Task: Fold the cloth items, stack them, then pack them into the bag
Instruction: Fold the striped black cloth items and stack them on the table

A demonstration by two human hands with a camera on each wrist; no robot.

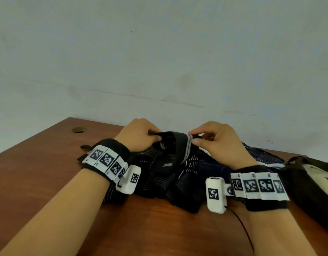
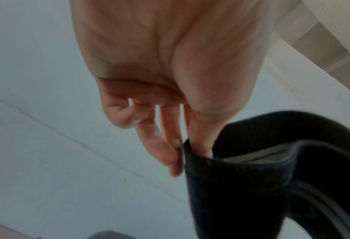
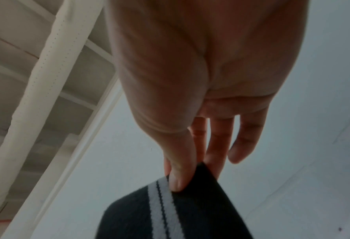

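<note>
A black garment with a grey-striped waistband is lifted off a heap of dark patterned cloth on the brown table. My left hand pinches the waistband's left end between thumb and forefinger. My right hand pinches its right end by the grey stripes. The band hangs slack between the two hands. A dark bag with something pale inside lies at the right edge.
A dark blue patterned cloth over a white piece lies behind my right wrist. A round hole is in the table's far left. The pale wall stands just behind the table. Bare wood runs along the front.
</note>
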